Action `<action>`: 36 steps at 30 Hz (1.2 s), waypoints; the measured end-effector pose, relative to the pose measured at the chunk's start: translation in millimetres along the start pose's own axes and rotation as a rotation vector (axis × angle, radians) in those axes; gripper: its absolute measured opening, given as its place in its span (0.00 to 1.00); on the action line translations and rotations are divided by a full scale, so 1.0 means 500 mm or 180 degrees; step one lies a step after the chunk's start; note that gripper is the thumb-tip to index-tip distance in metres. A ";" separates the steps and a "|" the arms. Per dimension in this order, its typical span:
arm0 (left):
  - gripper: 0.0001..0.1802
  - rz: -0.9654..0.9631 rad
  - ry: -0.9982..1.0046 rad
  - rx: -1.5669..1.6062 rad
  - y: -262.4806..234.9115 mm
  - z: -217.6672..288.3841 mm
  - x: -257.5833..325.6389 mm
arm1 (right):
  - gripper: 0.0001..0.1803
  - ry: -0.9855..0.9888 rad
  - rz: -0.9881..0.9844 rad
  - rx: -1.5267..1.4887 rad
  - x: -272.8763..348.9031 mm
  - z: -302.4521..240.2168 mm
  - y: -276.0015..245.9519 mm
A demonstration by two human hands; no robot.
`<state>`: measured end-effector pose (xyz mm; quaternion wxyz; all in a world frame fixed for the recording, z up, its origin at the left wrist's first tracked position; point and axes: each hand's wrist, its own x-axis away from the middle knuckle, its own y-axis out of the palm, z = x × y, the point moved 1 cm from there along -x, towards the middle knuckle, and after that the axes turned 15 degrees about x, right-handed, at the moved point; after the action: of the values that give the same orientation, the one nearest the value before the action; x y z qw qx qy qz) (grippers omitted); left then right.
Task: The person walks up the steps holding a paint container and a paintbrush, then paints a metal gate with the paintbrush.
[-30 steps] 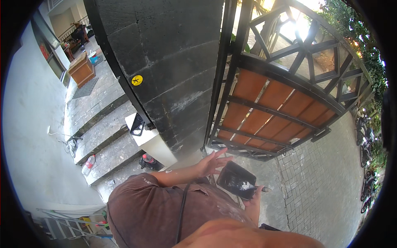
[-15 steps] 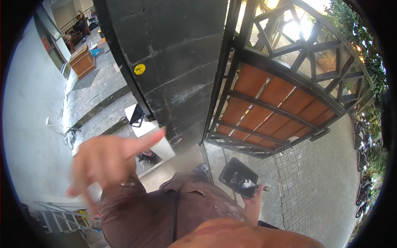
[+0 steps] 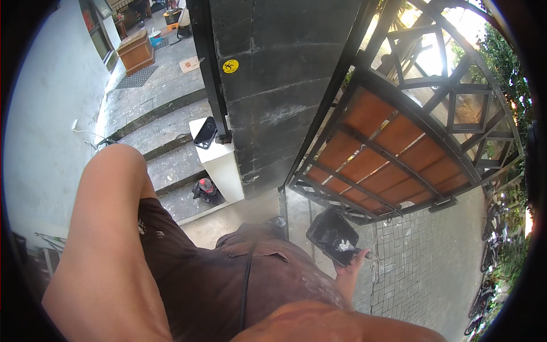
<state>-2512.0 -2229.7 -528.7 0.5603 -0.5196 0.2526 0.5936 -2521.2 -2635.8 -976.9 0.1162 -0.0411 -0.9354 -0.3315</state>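
Note:
My right hand [image 3: 351, 267] grips the near right corner of a shallow black tray [image 3: 327, 231] with raised sides. White paste-like residue lies in the tray near my fingers. A short dark handle-like piece sticks out past my thumb; its kind is not clear. My left arm [image 3: 114, 228] is raised and bent at the lower left, its elbow pointing upward. The left hand itself is out of sight, so its fingers do not show.
A dark wall [image 3: 273, 85] with a yellow round sticker stands ahead. An open metal gate [image 3: 387, 148] with brown panels is at right. Steps [image 3: 176, 154] rise at left beside a white ledge [image 3: 222, 171] bearing a dark rectangular object [image 3: 205, 133]. Paving [image 3: 421, 256] lies right.
My left hand, blurred before the steps earlier, has left the view, and the bent arm now shows instead. My right hand keeps the tray, which sits at a slightly different tilt.

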 end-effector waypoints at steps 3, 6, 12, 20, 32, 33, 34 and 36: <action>0.10 -0.0247 -0.0118 0.0108 0.007 -0.004 -0.012 | 0.54 0.0032 0.0069 0.0091 0.005 -0.004 0.003; 0.10 -0.0504 -0.0218 0.0250 -0.010 -0.018 -0.021 | 0.54 0.0052 0.0042 -0.0009 0.009 -0.003 0.008; 0.09 -0.0992 -0.0413 0.0574 -0.101 -0.039 -0.038 | 0.54 -0.0040 0.0084 0.0066 0.026 0.004 0.009; 0.14 -0.0929 -0.0792 0.1040 -0.099 -0.022 -0.015 | 0.52 -0.0146 0.0200 -0.0062 0.032 0.004 0.012; 0.35 0.2195 -0.2525 0.3284 -0.078 -0.364 0.565 | 0.50 -0.0309 0.0269 -0.0131 0.039 0.027 -0.001; 0.37 0.2559 -0.3020 0.3502 -0.049 -0.389 0.587 | 0.50 -0.0318 0.0280 -0.0142 0.043 0.028 -0.001; 0.37 0.2564 -0.3023 0.3490 -0.016 -0.410 0.601 | 0.49 -0.0292 0.0283 -0.0157 0.045 0.028 -0.002; 0.32 0.1698 -0.3846 0.2254 0.035 -0.447 0.629 | 0.49 -0.0265 0.0277 -0.0158 0.043 0.022 0.005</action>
<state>-2401.0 -2304.2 -891.0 0.5722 0.1871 0.1943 0.7745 -2543.7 -2626.8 -978.5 0.0904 -0.0984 -0.9282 -0.3472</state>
